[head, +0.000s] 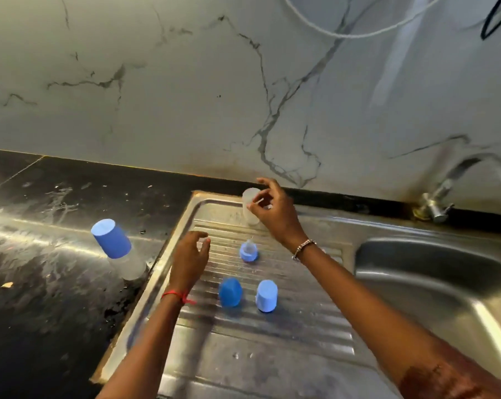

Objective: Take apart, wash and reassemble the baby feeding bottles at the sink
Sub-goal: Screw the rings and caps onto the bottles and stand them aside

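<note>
A clear bottle body (249,201) stands at the back of the steel drainboard (272,355). My right hand (275,214) is just right of it with fingers spread, and the thumb tip touches its side. My left hand (190,254) hovers over the drainboard's left part, fingers loosely curled and holding nothing. Between the hands stands a blue screw ring with a clear teat (248,250). Nearer me stand a darker blue cap (230,292) and a lighter blue cap (266,295). A whole bottle with a blue cap (112,240) stands on the counter to the left.
The black counter (42,283) on the left is wet and speckled. A sink basin (433,286) lies to the right, with a metal tap (436,203) at its back. The marble wall (243,96) rises behind, and cords hang at the top right.
</note>
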